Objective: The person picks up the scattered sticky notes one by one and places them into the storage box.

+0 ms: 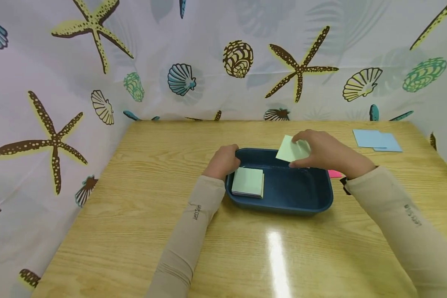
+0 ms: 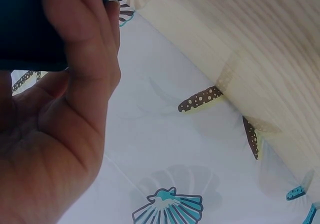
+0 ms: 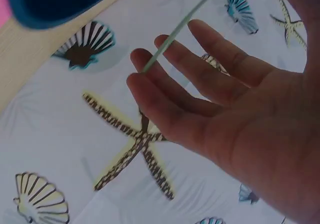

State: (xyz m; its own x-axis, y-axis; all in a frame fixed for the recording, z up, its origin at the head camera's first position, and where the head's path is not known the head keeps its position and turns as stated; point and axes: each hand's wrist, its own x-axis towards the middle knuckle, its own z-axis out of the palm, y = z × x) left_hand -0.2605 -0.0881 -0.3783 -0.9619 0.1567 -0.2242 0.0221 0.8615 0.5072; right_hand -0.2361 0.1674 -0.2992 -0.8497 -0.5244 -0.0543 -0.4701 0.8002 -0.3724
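Note:
A dark blue plastic bin [image 1: 283, 208] sits on the wooden table. My left hand [image 1: 223, 161] grips its left end, with fingers wrapped on the bin's wall in the left wrist view. Inside the bin, at the left, lies a stack of square sticky notes [image 1: 247, 181] with a pale green one on top. Above the bin's back right rim, my right hand [image 1: 322, 150] holds a thin pale green sticky note pad [image 1: 288, 150] between thumb and fingers, tilted. Its thin edge shows against the fingertips in the right wrist view.
Two light blue sticky note pads [image 1: 368, 139] overlap at the table's back right. A pink sticky note [image 1: 334, 174] shows partly beside the bin's right end, below the right hand. A white curtain [image 1: 208, 37] with starfish and shells borders the table's back and sides.

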